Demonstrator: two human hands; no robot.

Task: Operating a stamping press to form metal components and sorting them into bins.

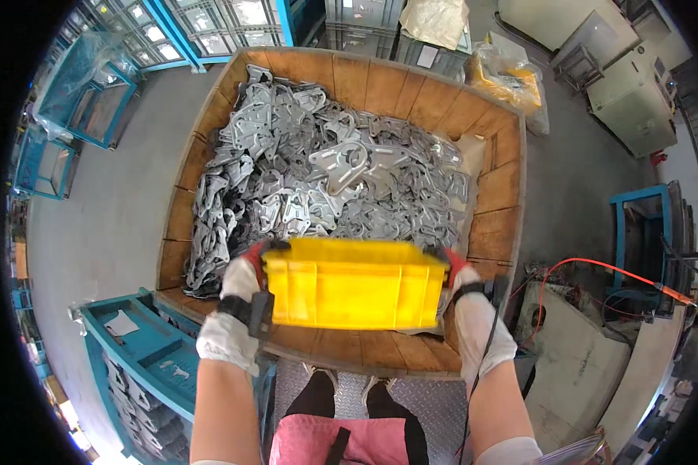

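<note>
A yellow plastic crate [353, 297] is held up between my two hands, above the near part of a large wooden bin [498, 194]. My left hand [254, 260], in a red and dark glove, grips the crate's left end. At the opposite end my right hand [456, 263], gloved alike, closes on the crate's upper edge. The long side of the crate faces me, and its inside does not show. Grey stamped metal brackets [287, 128] fill the bin in a loose heap, piled higher toward the far left. One shiny bracket [357, 159] lies on top near the middle.
A blue metal rack [136, 341] with stacked metal parts stands close at the lower left. Pale machine panels [578, 356] and an orange cable [597, 261] are on the right. Grey crates [361, 39] and a plastic-wrapped yellow bundle [512, 81] sit beyond the bin.
</note>
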